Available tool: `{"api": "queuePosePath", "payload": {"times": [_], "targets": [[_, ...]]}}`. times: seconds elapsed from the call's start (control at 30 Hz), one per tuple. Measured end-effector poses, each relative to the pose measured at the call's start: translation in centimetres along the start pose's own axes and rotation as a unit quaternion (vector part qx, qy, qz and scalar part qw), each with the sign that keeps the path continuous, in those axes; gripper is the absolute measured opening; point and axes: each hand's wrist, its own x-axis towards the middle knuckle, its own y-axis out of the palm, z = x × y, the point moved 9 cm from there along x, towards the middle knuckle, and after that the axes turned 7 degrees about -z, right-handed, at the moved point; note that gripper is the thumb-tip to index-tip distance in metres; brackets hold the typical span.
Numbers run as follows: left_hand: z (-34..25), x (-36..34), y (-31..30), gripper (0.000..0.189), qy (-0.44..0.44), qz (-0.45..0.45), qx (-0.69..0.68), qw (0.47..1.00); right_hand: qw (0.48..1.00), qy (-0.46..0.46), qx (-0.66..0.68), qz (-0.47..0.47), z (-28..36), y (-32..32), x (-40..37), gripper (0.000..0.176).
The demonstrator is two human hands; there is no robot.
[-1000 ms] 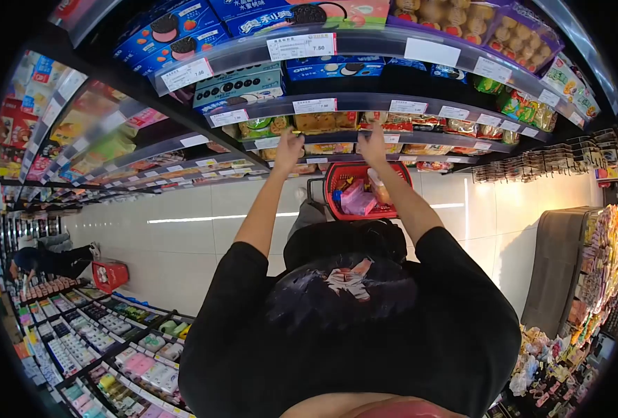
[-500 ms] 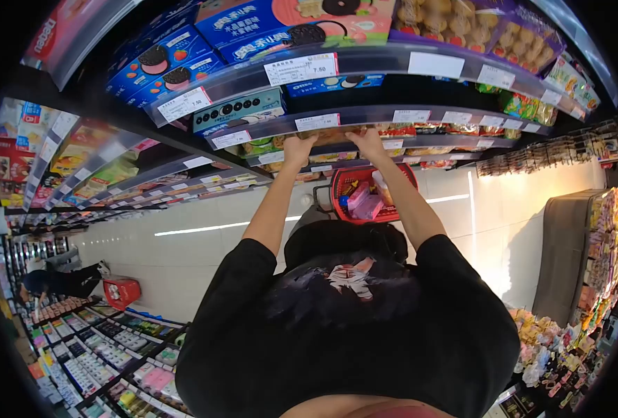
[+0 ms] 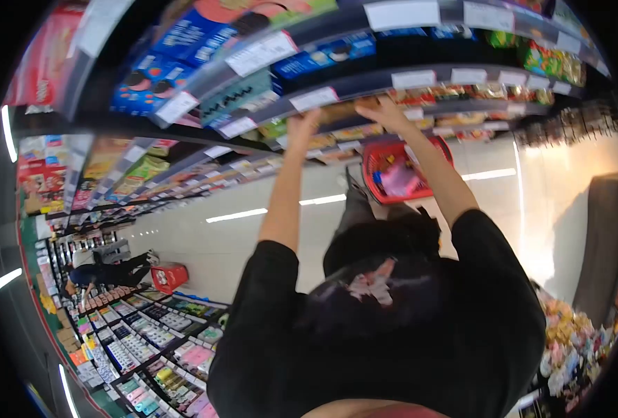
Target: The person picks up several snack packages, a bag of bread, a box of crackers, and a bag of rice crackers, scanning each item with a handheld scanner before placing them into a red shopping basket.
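Note:
Both my hands reach into a lower snack shelf, under a row of price tags. My left hand is closed at the left end of a brown package. At the package's right end is my right hand, its fingers bent in toward it. Blur and the shelf edge hide the fingertips and part of the package. Just above are a teal box and a blue cookie box. Red and gold packets lie on the shelf to the right.
A red basket holding pink and colourful packages is on the floor below my right forearm. Far left, a person in dark clothes is beside another red basket near display racks. A grey display side stands at right.
The view has turned and shifted, so the shelf, floor and baskets appear displaced. My hands look slightly farther apart, still at the brown package.

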Motion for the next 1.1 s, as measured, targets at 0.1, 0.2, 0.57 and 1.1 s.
{"api": "queuePosePath", "payload": {"times": [0.1,0.2,0.57,1.1], "targets": [[-1.1,-0.3,0.5,0.023,-0.009,-0.009,-0.025,1.0,0.963,0.121,-0.236,0.047,-0.4,-0.6,-1.0,0.05],[-1.7,-2.0,0.3,0.026,-0.045,-0.063,-0.041,0.996,0.982,0.057,-0.181,-0.007,-1.4,-0.7,-1.4,0.047],[-1.2,-2.3,-0.1,0.038,-0.043,-0.063,-0.05,0.996,0.994,0.075,-0.079,0.008,-0.5,0.2,-3.3,0.051],[-2.2,-7.1,0.9,0.04,0.068,-0.033,-0.036,0.996,0.992,0.079,-0.072,0.064,1.0,-0.1,-4.8,0.053]]}}
